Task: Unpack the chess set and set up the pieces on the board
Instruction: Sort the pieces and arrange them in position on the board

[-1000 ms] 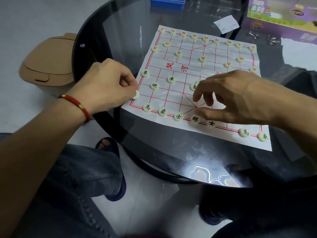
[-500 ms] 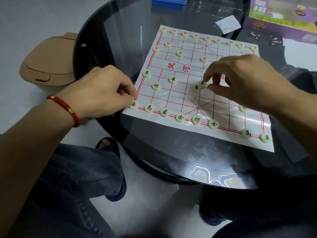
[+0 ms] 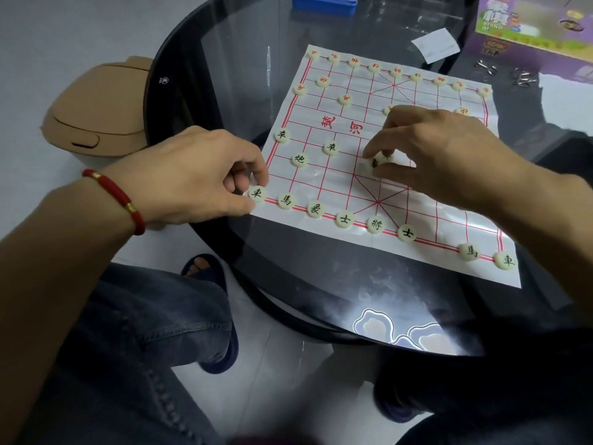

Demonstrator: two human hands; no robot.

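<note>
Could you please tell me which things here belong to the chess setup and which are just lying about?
Belong:
paper board
black-lettered pieces
red-lettered pieces
left hand
right hand
purple game box

Lying about:
tan bin
blue container
paper slip
metal bits

Tan lidded bin (image 3: 96,114) on floor left of round glass table (image 3: 224,75); blue tray (image 3: 324,3) at far edge.
</note>
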